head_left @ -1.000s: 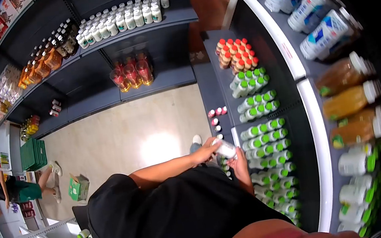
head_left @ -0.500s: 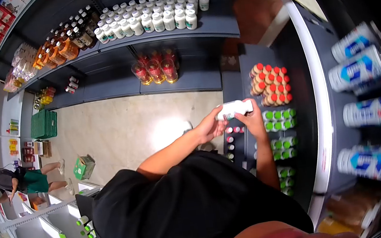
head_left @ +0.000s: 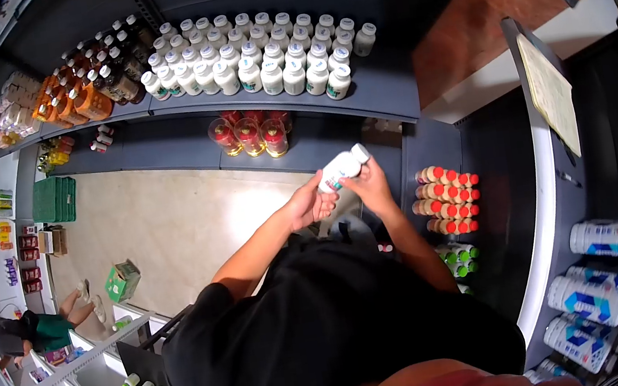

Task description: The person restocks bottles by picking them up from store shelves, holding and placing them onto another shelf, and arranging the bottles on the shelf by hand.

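In front of my chest a white plastic bottle (head_left: 338,171) with a white cap (head_left: 359,153) is held tilted, cap end up and to the right. My left hand (head_left: 309,202) grips its base end, thumb along the side and fingers curled below. Around the neck and upper body of the bottle, my right hand (head_left: 370,186) is closed. Small print shows on the label but is too small to read. Beyond my hands, rows of similar white bottles (head_left: 250,76) stand on the upper grey shelf (head_left: 382,96).
Red-topped clear containers (head_left: 248,133) sit on the lower shelf. To the right stand red-capped bottles (head_left: 448,197), with white-and-blue cans (head_left: 588,298) farther right. A green crate (head_left: 54,199) and a green box (head_left: 123,281) rest on the floor. Another person (head_left: 29,333) is at the far left.
My view has turned and moved closer to the shelf of white bottles. Both hands, with the bottle between them, appear farther left, and the bottle's cap end has tipped upward.
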`<control>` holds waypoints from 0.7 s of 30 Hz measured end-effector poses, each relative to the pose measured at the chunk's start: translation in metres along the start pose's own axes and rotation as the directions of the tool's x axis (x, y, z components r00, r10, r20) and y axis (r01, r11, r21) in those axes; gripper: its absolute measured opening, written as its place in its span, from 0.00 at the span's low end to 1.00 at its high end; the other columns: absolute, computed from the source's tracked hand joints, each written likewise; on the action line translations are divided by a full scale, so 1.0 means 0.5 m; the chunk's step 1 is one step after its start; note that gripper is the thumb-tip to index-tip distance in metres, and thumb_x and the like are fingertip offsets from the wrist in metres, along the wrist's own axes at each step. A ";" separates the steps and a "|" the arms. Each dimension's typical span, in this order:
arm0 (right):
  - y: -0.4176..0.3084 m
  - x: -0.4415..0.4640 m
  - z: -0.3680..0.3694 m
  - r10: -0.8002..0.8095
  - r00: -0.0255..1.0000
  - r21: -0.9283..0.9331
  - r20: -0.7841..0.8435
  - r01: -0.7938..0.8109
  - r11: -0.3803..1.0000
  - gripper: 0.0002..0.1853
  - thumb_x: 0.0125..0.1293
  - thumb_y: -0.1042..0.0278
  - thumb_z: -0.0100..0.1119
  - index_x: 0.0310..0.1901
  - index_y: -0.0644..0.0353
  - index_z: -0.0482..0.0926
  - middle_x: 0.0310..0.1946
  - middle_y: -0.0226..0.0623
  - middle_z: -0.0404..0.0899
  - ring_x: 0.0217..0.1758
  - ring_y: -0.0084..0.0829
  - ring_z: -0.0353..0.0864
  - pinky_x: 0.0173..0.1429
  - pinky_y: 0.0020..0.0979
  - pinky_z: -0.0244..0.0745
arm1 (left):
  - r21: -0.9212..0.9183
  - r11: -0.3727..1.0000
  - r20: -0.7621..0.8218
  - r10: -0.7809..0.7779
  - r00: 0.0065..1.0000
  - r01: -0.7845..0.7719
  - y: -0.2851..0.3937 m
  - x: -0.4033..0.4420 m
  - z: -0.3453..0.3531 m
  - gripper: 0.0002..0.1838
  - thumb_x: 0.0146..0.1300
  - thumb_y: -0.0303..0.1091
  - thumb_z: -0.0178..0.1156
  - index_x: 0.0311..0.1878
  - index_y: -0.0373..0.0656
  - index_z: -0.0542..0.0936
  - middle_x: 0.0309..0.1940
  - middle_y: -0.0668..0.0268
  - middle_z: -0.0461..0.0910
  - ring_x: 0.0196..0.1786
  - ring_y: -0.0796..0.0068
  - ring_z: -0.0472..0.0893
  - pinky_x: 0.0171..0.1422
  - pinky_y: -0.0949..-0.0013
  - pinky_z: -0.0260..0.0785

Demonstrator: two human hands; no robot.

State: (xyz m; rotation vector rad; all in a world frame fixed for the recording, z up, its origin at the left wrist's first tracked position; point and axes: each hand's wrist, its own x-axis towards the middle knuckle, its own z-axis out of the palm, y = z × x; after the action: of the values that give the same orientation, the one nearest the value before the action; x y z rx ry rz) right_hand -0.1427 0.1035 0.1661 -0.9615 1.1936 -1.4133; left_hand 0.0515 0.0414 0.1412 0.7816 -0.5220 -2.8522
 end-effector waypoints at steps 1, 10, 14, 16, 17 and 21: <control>-0.026 0.032 0.002 0.016 0.999 0.016 -0.035 -0.016 1.000 0.31 0.58 0.80 0.70 0.62 0.66 0.67 0.51 0.39 0.81 0.53 0.28 0.82 0.62 0.31 0.73 | -0.020 1.000 0.033 0.014 0.999 -0.013 0.026 0.022 0.009 0.30 0.74 0.67 0.38 0.52 0.49 0.74 0.37 0.72 0.82 0.35 0.81 0.80 0.39 0.76 0.71; -0.090 0.295 -0.104 -0.328 0.897 -0.405 -0.297 0.193 0.894 0.24 0.51 0.73 0.74 0.51 0.64 0.78 0.40 0.38 0.87 0.43 0.26 0.87 0.47 0.28 0.79 | 0.427 0.886 -0.189 0.280 0.941 -0.178 0.214 0.222 0.124 0.44 0.70 0.50 0.53 0.81 0.64 0.40 0.66 0.63 0.71 0.48 0.74 0.83 0.44 0.72 0.71; -0.063 0.410 -0.180 -0.347 0.894 -0.614 -0.284 0.109 0.782 0.28 0.50 0.69 0.76 0.54 0.63 0.77 0.41 0.42 0.87 0.44 0.32 0.88 0.49 0.32 0.79 | 0.536 0.840 -0.211 0.234 0.949 -0.088 0.258 0.306 0.153 0.46 0.68 0.40 0.54 0.81 0.67 0.37 0.67 0.61 0.70 0.44 0.75 0.83 0.43 0.71 0.71; -0.060 0.453 -0.199 -0.321 0.905 -0.644 -0.281 0.070 0.762 0.30 0.49 0.66 0.76 0.56 0.59 0.78 0.42 0.44 0.87 0.45 0.37 0.88 0.47 0.35 0.80 | 0.552 0.823 -0.191 0.281 0.941 -0.133 0.279 0.363 0.145 0.47 0.67 0.35 0.52 0.81 0.69 0.34 0.61 0.64 0.74 0.40 0.77 0.83 0.41 0.71 0.71; -0.056 0.471 -0.208 -0.324 0.900 -0.666 -0.291 0.052 0.744 0.30 0.49 0.64 0.77 0.56 0.57 0.78 0.42 0.45 0.87 0.45 0.39 0.88 0.47 0.36 0.80 | 0.553 0.822 -0.195 0.287 0.938 -0.137 0.288 0.393 0.139 0.48 0.67 0.34 0.52 0.81 0.69 0.33 0.58 0.65 0.75 0.39 0.77 0.82 0.40 0.71 0.71; -0.049 0.542 -0.236 -0.299 0.900 -0.741 -0.317 -0.039 0.670 0.31 0.48 0.63 0.78 0.56 0.60 0.78 0.43 0.44 0.87 0.46 0.37 0.88 0.49 0.35 0.81 | 0.503 0.847 -0.225 0.318 0.921 -0.170 0.325 0.477 0.134 0.51 0.64 0.30 0.52 0.80 0.67 0.30 0.41 0.68 0.79 0.36 0.78 0.81 0.36 0.72 0.70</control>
State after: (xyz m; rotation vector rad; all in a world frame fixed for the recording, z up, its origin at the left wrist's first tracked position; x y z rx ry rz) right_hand -0.3086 -0.1421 0.1587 -1.3506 2.1670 -1.2819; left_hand -0.1805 -0.1429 0.1428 1.1050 -1.2045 -2.3224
